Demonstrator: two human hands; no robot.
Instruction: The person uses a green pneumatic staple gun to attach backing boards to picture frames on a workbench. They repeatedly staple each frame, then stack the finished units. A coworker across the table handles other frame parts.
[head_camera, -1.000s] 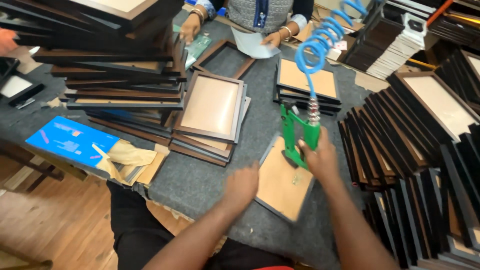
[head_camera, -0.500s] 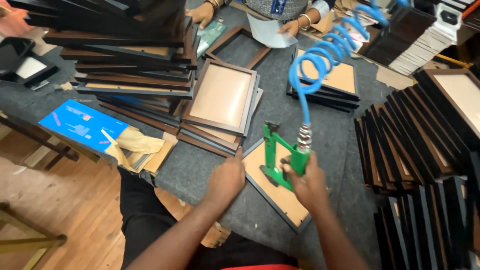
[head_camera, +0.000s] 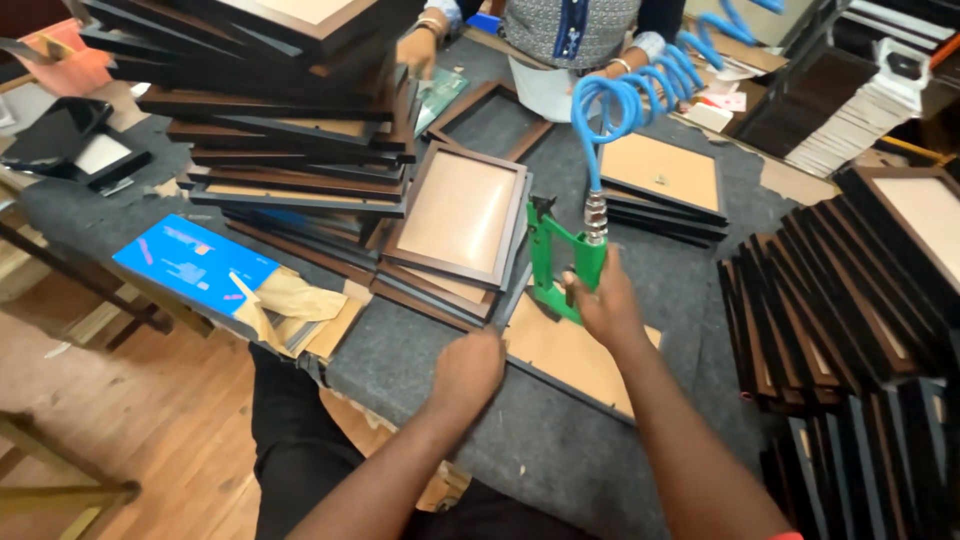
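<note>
At lower centre, the right hand (head_camera: 600, 300) wrapped its fingers around a green staple gun (head_camera: 555, 262), hiding the grip. The left hand (head_camera: 468, 368), fingers curled, pressed the face-down frame (head_camera: 570, 355). A blue hose (head_camera: 625, 100) coiled upward; frame stacks (head_camera: 290, 130) crowded upper left.

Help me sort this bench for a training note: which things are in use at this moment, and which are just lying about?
In use:
- green air stapler, gripped by the right hand
- blue coiled hose feeding it
- face-down frame under the tool, with the left hand at its edge

Lying about:
- tall frame stack
- blue booklet
- upright black frames
</note>
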